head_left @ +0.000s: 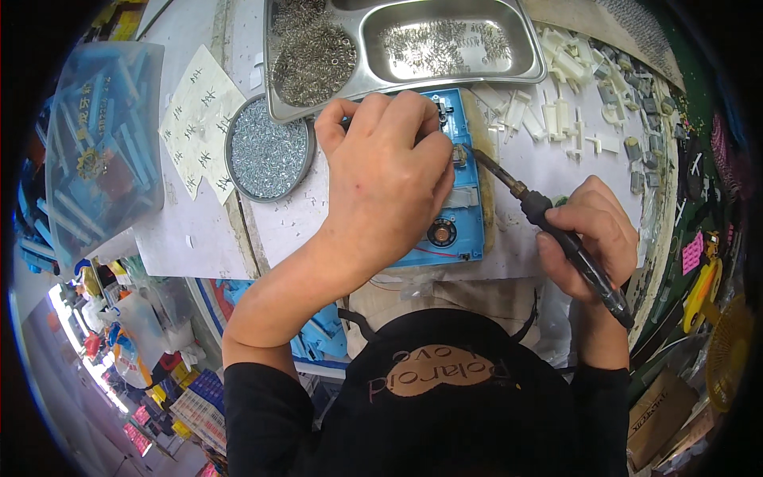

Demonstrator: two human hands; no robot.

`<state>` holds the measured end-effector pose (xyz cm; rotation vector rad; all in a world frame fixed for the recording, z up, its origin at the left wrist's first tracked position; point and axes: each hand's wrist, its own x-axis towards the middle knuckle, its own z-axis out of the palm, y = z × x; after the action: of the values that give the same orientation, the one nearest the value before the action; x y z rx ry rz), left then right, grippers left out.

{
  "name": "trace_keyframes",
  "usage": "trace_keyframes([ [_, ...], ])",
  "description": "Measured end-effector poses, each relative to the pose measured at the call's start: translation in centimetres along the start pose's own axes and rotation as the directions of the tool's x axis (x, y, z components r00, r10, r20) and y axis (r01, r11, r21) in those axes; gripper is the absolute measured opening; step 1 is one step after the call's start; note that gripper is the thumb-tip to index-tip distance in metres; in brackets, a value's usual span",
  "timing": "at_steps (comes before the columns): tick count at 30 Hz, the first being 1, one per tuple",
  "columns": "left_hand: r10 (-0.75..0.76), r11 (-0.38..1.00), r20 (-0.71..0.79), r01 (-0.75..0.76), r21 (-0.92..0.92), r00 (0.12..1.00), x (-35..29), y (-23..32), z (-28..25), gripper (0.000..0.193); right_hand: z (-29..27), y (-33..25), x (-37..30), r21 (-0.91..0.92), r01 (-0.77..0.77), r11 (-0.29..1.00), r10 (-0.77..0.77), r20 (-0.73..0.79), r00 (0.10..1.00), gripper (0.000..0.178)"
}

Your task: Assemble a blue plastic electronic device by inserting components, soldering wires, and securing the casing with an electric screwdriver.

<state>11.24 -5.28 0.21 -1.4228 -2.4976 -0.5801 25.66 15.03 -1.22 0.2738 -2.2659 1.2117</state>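
Note:
A blue plastic housing [472, 230] lies on the white table in front of me, with a small round speaker [441, 232] and a thin red wire inside it. My left hand [381, 179] reaches across the housing and covers most of it. Its fingers are bent and closed near a small metal part [459, 155]; whatever they grip is hidden. In my right hand [600, 234] is a soldering iron [566, 237], held by its black handle. The iron's tip slants up to the left and meets or nearly meets the metal part.
Beyond the housing stands a metal tray [531, 67] with springs in its compartments. A round dish [230, 163] of small screws and a marked paper [199, 119] lie left, near a bag [147, 179] of blue parts. White plastic pieces [556, 119] and grey blocks [633, 151] scatter right.

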Motion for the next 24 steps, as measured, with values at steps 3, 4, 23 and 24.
trace_keyframes([
  [3, 0.024, 1.0, 0.016, -0.024, -0.017, 1.0, 0.22, -0.1, -0.04, 0.016, 0.05, -0.07, 0.0, -0.005, -0.005, 1.0, 0.005, 0.015, 1.0, 0.034],
  [4, 0.027, 1.0, 0.013, -0.026, -0.016, 1.0, 0.23, -0.12, 0.0, 0.016, 0.08, -0.09, 0.0, -0.009, -0.007, 1.0, 0.007, 0.02, 1.0, 0.033],
  [23, 0.097, 0.995, 0.036, -0.096, -0.023, 0.995, 0.4, -0.71, -0.23, 0.012, -0.53, -0.53, -0.21, -0.042, 0.043, 0.998, -0.042, 0.014, 0.999, 0.04],
  [24, 0.102, 0.995, 0.032, -0.101, -0.019, 0.994, 0.4, -0.73, -0.16, 0.012, -0.53, -0.59, -0.2, -0.041, 0.047, 0.998, -0.046, 0.017, 0.999, 0.039],
])
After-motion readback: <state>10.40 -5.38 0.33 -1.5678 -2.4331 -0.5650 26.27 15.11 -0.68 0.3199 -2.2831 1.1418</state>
